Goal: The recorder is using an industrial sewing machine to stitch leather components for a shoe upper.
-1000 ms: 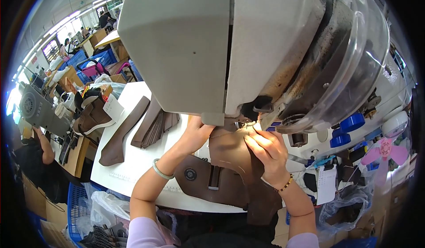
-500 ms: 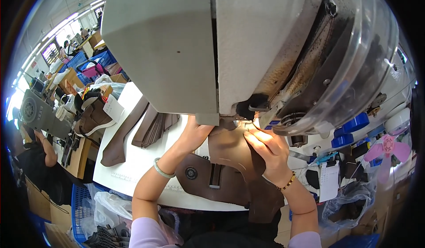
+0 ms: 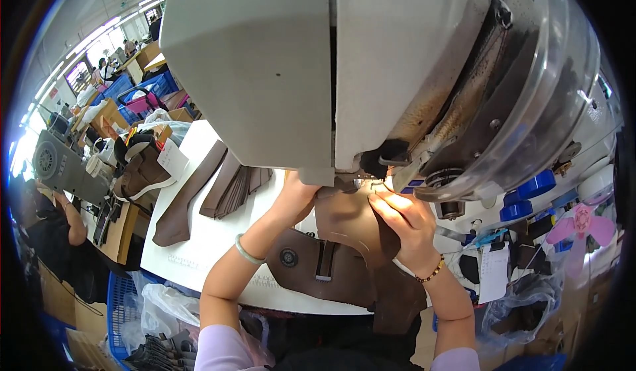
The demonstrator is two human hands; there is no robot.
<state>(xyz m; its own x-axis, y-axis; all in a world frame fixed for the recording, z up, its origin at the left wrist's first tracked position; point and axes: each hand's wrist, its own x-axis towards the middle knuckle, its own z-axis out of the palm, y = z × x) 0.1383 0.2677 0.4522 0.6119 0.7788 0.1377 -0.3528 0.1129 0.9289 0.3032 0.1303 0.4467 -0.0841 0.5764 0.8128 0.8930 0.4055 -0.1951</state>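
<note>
A sewing machine (image 3: 265,66) with a large pale head fills the upper part of the view. Under its lit needle area lies a brown leather-like shoe-upper piece (image 3: 341,225), its lower part draping toward me. My right hand (image 3: 407,225) grips the right side of this piece, thumb and fingers pressed together close to the needle. On the left side, my left hand (image 3: 298,195) reaches to the piece's edge; the machine head hides its fingers. A flatter brown section with a round dark badge (image 3: 288,258) and a strap slot (image 3: 324,262) lies below, toward my lap.
Brown strips (image 3: 228,189) lie fanned on the white table (image 3: 179,265) at left, near a brown shoe (image 3: 142,172) with a paper tag. A blue basket (image 3: 119,311) stands lower left. A pink fan (image 3: 582,222) and clipboard (image 3: 493,271) are at right. Another person sits far left.
The whole view has shifted slightly to the right. Both hands stay at the brown piece beside the needle, with hardly any visible movement.
</note>
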